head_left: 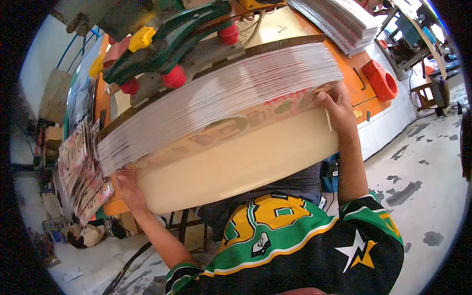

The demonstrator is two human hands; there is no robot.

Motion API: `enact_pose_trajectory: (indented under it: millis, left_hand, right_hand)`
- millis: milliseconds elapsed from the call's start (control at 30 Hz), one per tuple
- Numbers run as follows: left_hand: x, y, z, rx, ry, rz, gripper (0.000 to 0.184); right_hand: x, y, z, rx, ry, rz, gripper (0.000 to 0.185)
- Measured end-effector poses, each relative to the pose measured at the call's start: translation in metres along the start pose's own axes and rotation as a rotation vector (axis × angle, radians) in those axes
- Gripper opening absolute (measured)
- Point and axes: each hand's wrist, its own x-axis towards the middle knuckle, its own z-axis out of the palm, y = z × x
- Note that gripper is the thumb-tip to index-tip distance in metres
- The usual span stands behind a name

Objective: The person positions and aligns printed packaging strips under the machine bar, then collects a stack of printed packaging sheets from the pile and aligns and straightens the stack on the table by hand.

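Note:
A thick stack of thin printed sheets (pixel 221 91) stands on edge across the middle, against a dark metal bar. Its near face carries a printed pattern, and a large cream sheet (pixel 236 164) extends from it toward my body. My left hand (pixel 127 184) grips the stack's lower left corner, with its fingers partly hidden and blurred. At the right end, my right hand (pixel 337 105) holds the stack's corner, thumb on the near face and fingers tucked behind.
Behind the stack is a green machine (pixel 172 44) with red knobs (pixel 173 77). More stacked sheets lie at the back (pixel 339 22) and left (pixel 81 169). A red ring-shaped part (pixel 379 81) and a hex key (pixel 360 78) rest on the orange table (pixel 351 69).

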Motion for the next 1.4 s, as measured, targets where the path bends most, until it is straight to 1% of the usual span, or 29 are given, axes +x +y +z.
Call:
enact_pose_trajectory:
  millis: [33,67,100,133,200,267,300,333,400,433,500,567,600,633,667,700,733,767,800,867,933,1000,1067,1133,1167,1200,1233,1300,1400]
  left_hand:
    - [0.004,0.000,0.001,0.190,-0.001,0.048,0.055]
    - [0.007,-0.009,-0.009,0.286,0.000,0.072,0.056]
    - [0.009,-0.017,-0.018,0.382,0.003,0.095,0.056]
    - [0.015,-0.047,-0.044,0.531,0.013,0.128,0.062]
    - [0.020,-0.054,-0.048,0.679,0.021,0.161,0.068]
    - [0.017,-0.029,-0.012,-0.109,0.087,0.035,0.038]
    - [0.020,-0.039,-0.026,-0.112,0.085,0.035,0.038]
    - [0.023,-0.058,-0.052,-0.032,0.036,0.025,0.060]
    - [0.021,-0.075,-0.068,0.049,-0.001,0.015,0.087]
    - [0.019,-0.077,-0.065,0.143,0.036,0.047,0.087]
    - [0.012,-0.076,-0.065,0.238,0.080,0.073,0.088]
    - [0.006,-0.051,-0.059,0.997,0.025,0.240,0.046]
    - [0.003,-0.025,-0.029,0.997,0.029,0.239,0.046]
    - [0.001,0.010,0.020,0.389,-0.018,0.159,0.071]
    - [0.001,0.012,0.025,0.086,-0.044,0.121,0.085]
    - [0.001,0.014,0.030,-0.216,-0.058,0.080,0.100]
    - [0.008,-0.018,-0.001,0.029,0.020,0.077,0.104]
    - [0.013,-0.039,-0.022,0.151,0.060,0.080,0.105]
    - [0.017,-0.061,-0.043,0.273,0.101,0.079,0.107]
    - [0.028,-0.091,-0.076,-0.072,0.028,0.049,0.083]
    - [0.038,-0.102,-0.089,-0.418,-0.050,0.024,0.061]
    - [0.037,-0.105,-0.095,-0.590,-0.081,0.020,0.051]
    - [0.021,-0.074,-0.065,-0.538,0.008,0.011,0.072]
    - [0.002,-0.034,-0.024,-0.485,0.091,-0.006,0.095]
    - [-0.005,-0.021,-0.012,-0.471,0.111,-0.011,0.100]
    - [-0.013,-0.008,0.000,-0.457,0.131,-0.017,0.106]
    - [-0.018,0.002,0.009,-0.526,0.064,0.029,0.105]
    - [-0.019,0.002,0.008,-0.595,-0.006,0.079,0.105]
    - [-0.001,-0.049,-0.027,-0.343,0.009,0.127,0.099]
  right_hand:
    - [0.000,0.001,-0.001,0.039,0.009,0.021,0.063]
    - [0.001,0.002,-0.002,0.041,0.001,0.023,0.063]
    - [0.001,0.004,-0.005,0.064,0.000,0.014,0.070]
    - [0.002,0.005,-0.006,0.086,0.000,0.003,0.076]
    - [0.004,0.005,-0.003,0.064,-0.006,-0.024,0.079]
    - [0.003,0.006,-0.006,0.038,-0.006,-0.051,0.082]
    - [0.001,0.008,-0.011,0.021,-0.014,0.016,0.087]
    - [0.000,0.011,-0.015,0.004,-0.025,0.083,0.091]
    - [0.000,0.041,-0.032,-0.035,0.022,0.075,0.085]
    - [0.002,0.042,-0.029,-0.072,0.073,0.069,0.081]
    - [0.004,0.041,-0.024,-0.065,0.070,0.031,0.077]
    - [0.003,0.029,-0.022,-0.059,0.074,-0.008,0.074]
    - [0.002,0.024,-0.024,-0.129,0.049,0.023,0.074]
    - [0.002,0.024,-0.026,-0.162,0.035,0.036,0.074]
    - [0.002,0.023,-0.029,-0.196,0.021,0.048,0.075]
    - [0.002,0.026,-0.032,-0.277,0.005,0.102,0.089]
    - [0.003,0.030,-0.032,-0.318,-0.001,0.126,0.100]
    - [0.003,0.035,-0.032,-0.360,-0.009,0.150,0.113]
    - [0.004,0.042,-0.033,-0.282,-0.019,0.111,0.113]
    - [0.003,0.039,-0.028,-0.204,-0.026,0.060,0.112]
    - [0.001,0.029,-0.011,-0.078,0.185,-0.047,0.068]
    - [-0.005,0.040,-0.020,-0.069,0.173,-0.102,0.068]
    - [-0.014,0.042,-0.022,-0.061,0.160,-0.143,0.068]
    - [-0.023,0.034,-0.023,-0.016,0.156,-0.018,0.063]
    - [-0.024,0.034,-0.025,-0.015,0.155,-0.017,0.063]
    - [-0.023,0.034,-0.027,-0.044,0.164,-0.051,0.057]
    - [-0.021,0.032,-0.029,-0.072,0.173,-0.087,0.051]
    - [-0.017,0.025,-0.031,-0.079,0.150,-0.114,0.049]
    - [-0.010,0.025,-0.037,-0.100,0.107,-0.134,0.050]
